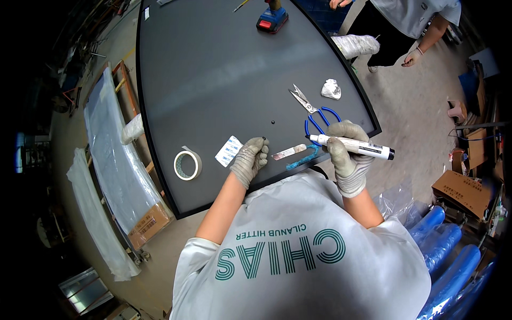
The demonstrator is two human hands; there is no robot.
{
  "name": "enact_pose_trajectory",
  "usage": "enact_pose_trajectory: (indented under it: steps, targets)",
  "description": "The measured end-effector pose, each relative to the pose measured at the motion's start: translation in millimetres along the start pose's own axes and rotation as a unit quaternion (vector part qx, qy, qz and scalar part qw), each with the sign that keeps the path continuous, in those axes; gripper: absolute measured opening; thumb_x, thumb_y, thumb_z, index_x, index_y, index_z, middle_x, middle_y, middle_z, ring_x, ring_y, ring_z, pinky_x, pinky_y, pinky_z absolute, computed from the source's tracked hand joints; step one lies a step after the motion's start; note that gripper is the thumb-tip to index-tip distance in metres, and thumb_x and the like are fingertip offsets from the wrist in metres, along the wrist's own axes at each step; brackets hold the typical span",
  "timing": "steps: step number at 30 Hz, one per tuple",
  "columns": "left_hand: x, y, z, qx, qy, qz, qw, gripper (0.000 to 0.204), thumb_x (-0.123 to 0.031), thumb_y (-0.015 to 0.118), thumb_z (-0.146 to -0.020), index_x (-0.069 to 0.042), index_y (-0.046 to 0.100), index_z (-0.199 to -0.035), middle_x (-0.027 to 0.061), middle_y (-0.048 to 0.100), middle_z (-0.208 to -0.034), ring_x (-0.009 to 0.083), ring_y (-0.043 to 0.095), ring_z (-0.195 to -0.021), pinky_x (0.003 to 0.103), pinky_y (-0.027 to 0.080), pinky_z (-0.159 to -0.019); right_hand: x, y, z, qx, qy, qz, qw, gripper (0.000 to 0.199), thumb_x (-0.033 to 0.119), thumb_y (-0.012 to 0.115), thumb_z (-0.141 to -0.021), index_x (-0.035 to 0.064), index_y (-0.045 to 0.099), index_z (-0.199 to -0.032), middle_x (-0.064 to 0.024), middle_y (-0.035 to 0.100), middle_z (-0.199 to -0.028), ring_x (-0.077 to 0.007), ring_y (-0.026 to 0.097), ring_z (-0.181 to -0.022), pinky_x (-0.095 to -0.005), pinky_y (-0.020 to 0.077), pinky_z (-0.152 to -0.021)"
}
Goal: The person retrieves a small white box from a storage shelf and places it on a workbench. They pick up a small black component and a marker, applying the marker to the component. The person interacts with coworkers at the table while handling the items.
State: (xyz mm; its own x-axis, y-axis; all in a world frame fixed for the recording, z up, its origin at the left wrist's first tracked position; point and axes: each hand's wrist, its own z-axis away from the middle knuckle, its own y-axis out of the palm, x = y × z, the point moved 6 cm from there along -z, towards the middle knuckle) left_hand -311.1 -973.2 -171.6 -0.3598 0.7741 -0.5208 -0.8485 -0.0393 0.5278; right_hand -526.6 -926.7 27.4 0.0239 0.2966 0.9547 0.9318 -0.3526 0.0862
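My right hand (349,154), in a pale work glove, is closed round a white marker pen (362,148); its dark narrow tip points left. My left hand (250,161), gloved too, pinches a tiny black piece (264,138) whose kind I cannot make out. Just beyond it a small black bead-like thing (273,122) lies on the dark grey panel (213,80). Blue-handled scissors (312,109) lie beyond my right hand. Between my hands is a flat, worn strip (289,152) beside a blue cord (302,160). A white sheet with blue print (229,151) touches my left hand's side.
A tape roll (188,164) lies at the left, crumpled white paper (331,89) at the right. A blue-and-black power tool (272,18) stands at the far end. Another person (410,26) is at far right. Wrapped panels (114,138) lean left; blue rolls (437,240) lie lower right.
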Motion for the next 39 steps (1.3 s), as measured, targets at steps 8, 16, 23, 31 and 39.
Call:
enact_pose_trajectory:
  steps: [8,16,23,31,39]
  targets:
    - [-3,4,-18,-0.031,-0.037,-0.026,0.998,0.012,-0.017,0.056,-0.092,-0.005,0.058,-0.094,0.0012,0.06,-0.069,0.008,0.056,-0.05,0.022,0.051,-0.042,-5,-10,-4,-0.019,0.017,0.012,1.0,0.015,0.014,0.07,-0.078,0.0023,0.064,-0.084,-0.0032,0.059,-0.071,-0.0097,0.053,-0.062,-0.0256,0.0437,-0.058]
    - [-15,10,-28,-0.095,-0.064,-0.169,0.979,0.012,-0.013,0.053,-0.09,-0.002,0.059,-0.091,0.0043,0.059,-0.067,0.0105,0.053,-0.046,0.024,0.05,-0.038,-8,-15,-8,0.026,-0.005,0.061,0.998,0.017,0.015,0.066,-0.083,-0.0011,0.061,-0.087,-0.0042,0.057,-0.073,-0.0084,0.054,-0.063,-0.0217,0.0452,-0.057]
    - [-32,22,-42,-0.088,-0.105,-0.352,0.926,0.015,-0.013,0.052,-0.089,-0.002,0.059,-0.081,0.0055,0.058,-0.065,0.013,0.051,-0.045,0.026,0.047,-0.037,-1,-15,-11,0.019,-0.025,0.082,0.996,0.02,0.019,0.067,-0.082,-0.001,0.062,-0.081,-0.0029,0.057,-0.072,-0.0072,0.05,-0.061,-0.0224,0.0425,-0.057]
    - [-38,27,-49,-0.101,-0.093,-0.469,0.873,0.017,-0.016,0.054,-0.089,-0.003,0.059,-0.08,0.005,0.058,-0.062,0.0131,0.051,-0.043,0.027,0.046,-0.036,-2,-18,-12,-0.004,0.002,0.07,0.998,0.011,0.014,0.069,-0.077,0.0049,0.062,-0.079,-0.0047,0.06,-0.068,-0.0128,0.055,-0.06,-0.0273,0.0445,-0.056]
    - [-37,9,-30,-0.109,-0.077,-0.424,0.896,0.018,-0.016,0.051,-0.089,-0.002,0.059,-0.079,0.0039,0.057,-0.061,0.0125,0.05,-0.043,0.025,0.046,-0.036,-8,-25,-7,0.01,0.004,0.086,0.996,0.019,0.016,0.065,-0.082,-0.0021,0.062,-0.084,-0.0023,0.059,-0.071,-0.0058,0.051,-0.061,-0.0208,0.0427,-0.056]
